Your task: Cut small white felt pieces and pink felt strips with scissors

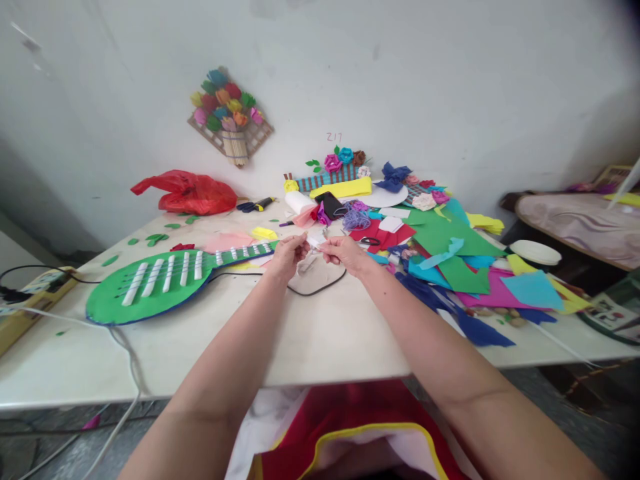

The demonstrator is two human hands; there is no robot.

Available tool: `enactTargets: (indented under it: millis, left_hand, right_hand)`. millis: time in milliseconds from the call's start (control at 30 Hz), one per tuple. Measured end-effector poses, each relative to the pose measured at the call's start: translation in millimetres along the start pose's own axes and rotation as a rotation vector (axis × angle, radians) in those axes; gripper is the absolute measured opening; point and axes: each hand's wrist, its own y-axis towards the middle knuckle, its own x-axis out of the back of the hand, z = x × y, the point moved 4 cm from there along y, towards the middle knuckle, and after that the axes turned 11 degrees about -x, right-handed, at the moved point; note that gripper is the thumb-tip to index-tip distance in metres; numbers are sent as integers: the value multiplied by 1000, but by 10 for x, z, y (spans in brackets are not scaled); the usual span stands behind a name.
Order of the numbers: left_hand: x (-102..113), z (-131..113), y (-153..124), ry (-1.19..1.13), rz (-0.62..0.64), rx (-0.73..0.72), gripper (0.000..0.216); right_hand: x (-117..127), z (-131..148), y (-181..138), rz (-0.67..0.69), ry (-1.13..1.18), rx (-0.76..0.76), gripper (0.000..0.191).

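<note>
Both left fingers and right fingers pinch a white piece near a pear-shaped green instrument.

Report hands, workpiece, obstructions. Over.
Left hand, right hand: pinching white piece. Green instrument lying left. Black cable looped close by.

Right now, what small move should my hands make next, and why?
Perhaps bring the white piece toward the green craft: the piece sits at the fingertips of your left hand and right hand, and white strips line that craft.
</note>
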Motion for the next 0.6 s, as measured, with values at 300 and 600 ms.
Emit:
enactTargets:
  millis: [300, 600]
  left_hand:
    - [-22, -18, 7, 114, 81, -76, 35]
    - [-88, -79, -20, 3, 283, 19, 34]
  right_hand:
    - [7, -20, 25, -123, 4, 33, 31]
    - [-65, -11, 10, 65, -74, 70, 51]
